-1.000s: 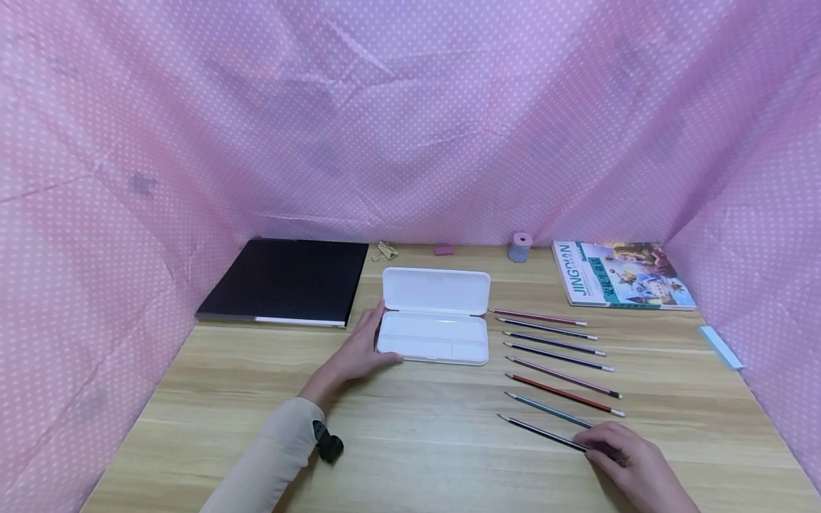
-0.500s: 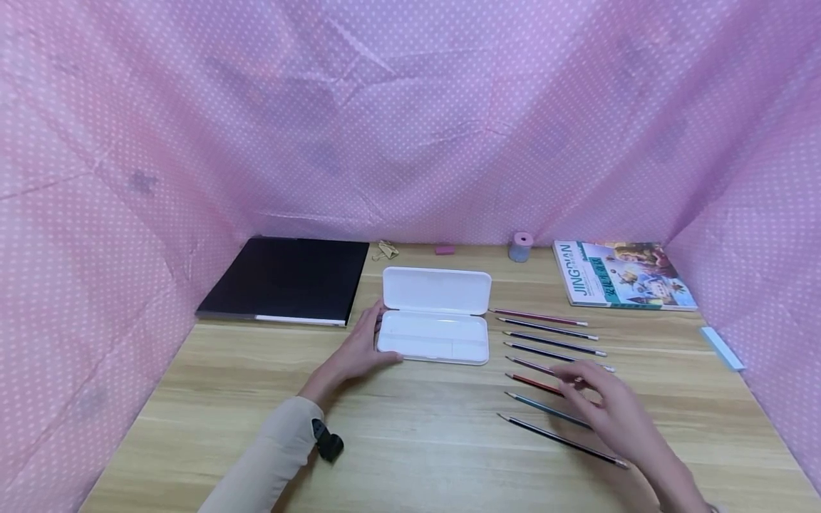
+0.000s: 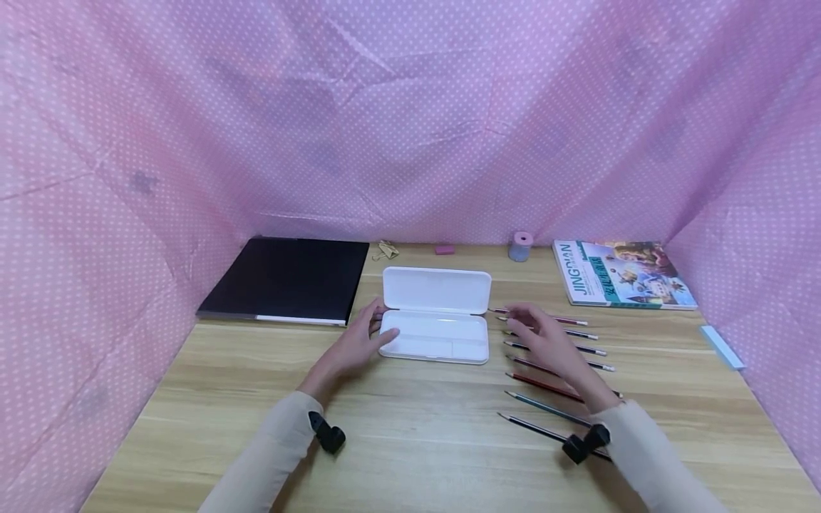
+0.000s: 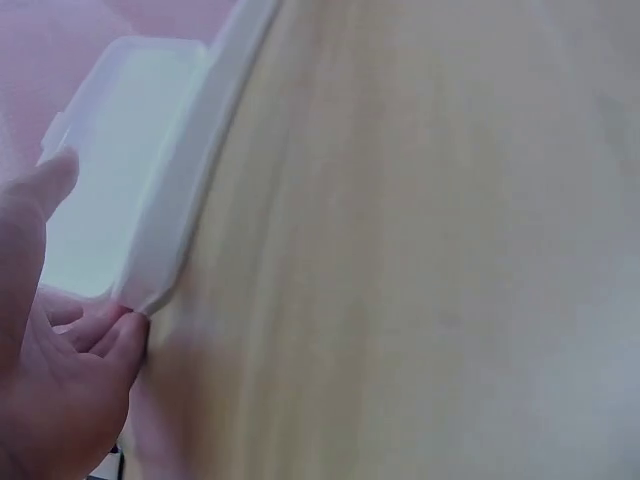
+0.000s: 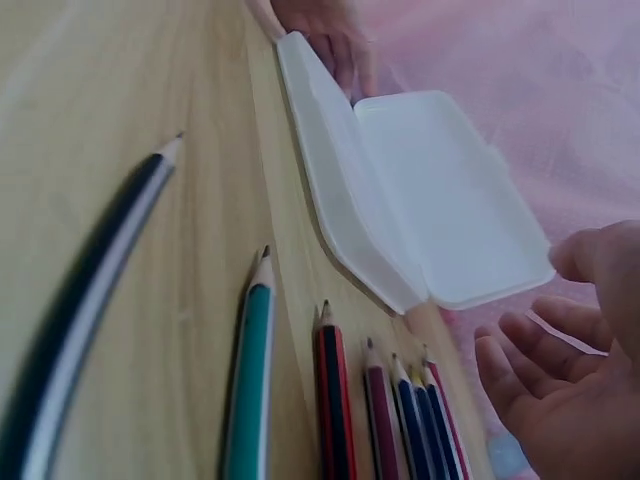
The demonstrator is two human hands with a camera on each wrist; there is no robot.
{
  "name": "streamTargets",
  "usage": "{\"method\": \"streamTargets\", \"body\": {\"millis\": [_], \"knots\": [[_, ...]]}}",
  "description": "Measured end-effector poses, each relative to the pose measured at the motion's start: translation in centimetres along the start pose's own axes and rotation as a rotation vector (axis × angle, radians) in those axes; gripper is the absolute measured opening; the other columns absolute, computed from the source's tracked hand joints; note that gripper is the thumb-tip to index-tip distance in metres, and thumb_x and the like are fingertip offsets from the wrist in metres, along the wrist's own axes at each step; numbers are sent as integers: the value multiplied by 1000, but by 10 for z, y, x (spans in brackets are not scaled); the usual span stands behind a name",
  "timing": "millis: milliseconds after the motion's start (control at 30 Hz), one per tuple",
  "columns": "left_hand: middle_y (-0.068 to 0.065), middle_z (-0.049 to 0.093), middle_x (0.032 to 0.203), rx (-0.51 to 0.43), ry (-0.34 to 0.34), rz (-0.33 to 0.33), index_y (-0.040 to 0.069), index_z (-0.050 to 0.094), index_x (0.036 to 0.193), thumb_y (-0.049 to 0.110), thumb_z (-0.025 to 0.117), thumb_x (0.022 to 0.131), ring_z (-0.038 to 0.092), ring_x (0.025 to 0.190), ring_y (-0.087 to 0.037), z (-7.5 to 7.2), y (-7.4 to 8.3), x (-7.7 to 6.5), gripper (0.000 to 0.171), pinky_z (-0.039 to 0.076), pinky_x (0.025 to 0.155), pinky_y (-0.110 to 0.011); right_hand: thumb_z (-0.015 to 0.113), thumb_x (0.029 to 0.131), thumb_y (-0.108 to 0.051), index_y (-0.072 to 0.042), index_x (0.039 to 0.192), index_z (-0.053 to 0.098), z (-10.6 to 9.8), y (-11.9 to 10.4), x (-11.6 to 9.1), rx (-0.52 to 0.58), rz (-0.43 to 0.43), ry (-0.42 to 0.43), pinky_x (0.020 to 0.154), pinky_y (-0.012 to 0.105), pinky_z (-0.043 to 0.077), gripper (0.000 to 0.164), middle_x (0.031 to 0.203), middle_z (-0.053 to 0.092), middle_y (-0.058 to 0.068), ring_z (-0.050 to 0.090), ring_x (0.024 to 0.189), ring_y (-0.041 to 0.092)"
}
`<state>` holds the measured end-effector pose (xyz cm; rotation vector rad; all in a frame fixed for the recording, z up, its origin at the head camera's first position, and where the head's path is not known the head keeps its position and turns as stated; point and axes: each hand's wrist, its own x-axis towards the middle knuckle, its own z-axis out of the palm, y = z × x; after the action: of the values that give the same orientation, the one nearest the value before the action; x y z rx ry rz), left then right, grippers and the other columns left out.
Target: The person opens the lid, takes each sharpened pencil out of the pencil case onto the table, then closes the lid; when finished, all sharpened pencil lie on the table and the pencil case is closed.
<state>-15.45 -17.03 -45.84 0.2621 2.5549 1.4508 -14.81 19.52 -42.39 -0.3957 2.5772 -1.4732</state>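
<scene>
A white pencil case (image 3: 468, 350) lies with its lid (image 3: 436, 290) raised on the wooden table. My left hand (image 3: 351, 349) is at the case's left end; in the left wrist view its fingertips (image 4: 125, 335) touch the end wall while the thumb stands apart over the tray. To the right, several pencils lie in a spaced column, points leftward, among them a teal pencil (image 3: 545, 407), a red-and-black pencil (image 5: 335, 400) and a dark striped pencil (image 3: 529, 426) closest to me. My right hand (image 3: 545, 342) hovers over the far pencils, fingers loosely bent, holding nothing.
A black folder (image 3: 288, 278) lies back left. Along the rear are binder clips (image 3: 386, 250), a pink eraser (image 3: 444, 250) and a small cylinder with a pink top (image 3: 520, 246). A magazine (image 3: 622, 274) and a light blue strip (image 3: 721, 348) lie right. Pink dotted cloth (image 3: 410, 128) encloses the table.
My right hand has let go of the nearest dark pencil and moved away from me and left, up to the far pencils. The left thumb has lifted from the case's front edge.
</scene>
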Motion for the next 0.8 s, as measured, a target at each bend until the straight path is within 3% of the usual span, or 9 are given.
{"method": "streamTargets", "body": {"millis": [167, 400, 633, 800], "knots": [[0, 45, 127, -40, 56, -6, 19, 36, 137, 44, 48, 93, 42, 121, -16, -6, 5, 6, 52, 33, 103, -35, 45, 95, -43, -8, 134, 43, 9, -1, 22, 123, 45, -10, 94, 47, 41, 53, 127, 51, 14, 50, 115, 28], [-5, 47, 131, -59, 181, -6, 17, 37, 140, 45, 42, 95, 46, 120, -20, -10, 14, 21, 54, 35, 101, -37, 38, 98, -41, -8, 139, 38, 18, -11, 43, 230, 104, -19, 97, 44, 39, 53, 135, 45, 16, 47, 120, 31], [-3, 47, 132, -101, 198, -38, 19, 35, 141, 50, 39, 94, 44, 120, -20, -10, 24, 30, 56, 34, 101, -38, 35, 98, -41, -9, 137, 40, 21, -14, 52, 345, 139, 4, 97, 41, 40, 50, 134, 45, 12, 46, 121, 26], [-3, 52, 125, -100, 218, -29, 17, 44, 132, 53, 38, 93, 48, 117, -19, -13, 25, 31, 54, 35, 100, -38, 36, 98, -42, -6, 133, 43, 22, -12, 53, 384, 145, 21, 96, 42, 41, 50, 130, 49, 14, 48, 118, 28]]}}
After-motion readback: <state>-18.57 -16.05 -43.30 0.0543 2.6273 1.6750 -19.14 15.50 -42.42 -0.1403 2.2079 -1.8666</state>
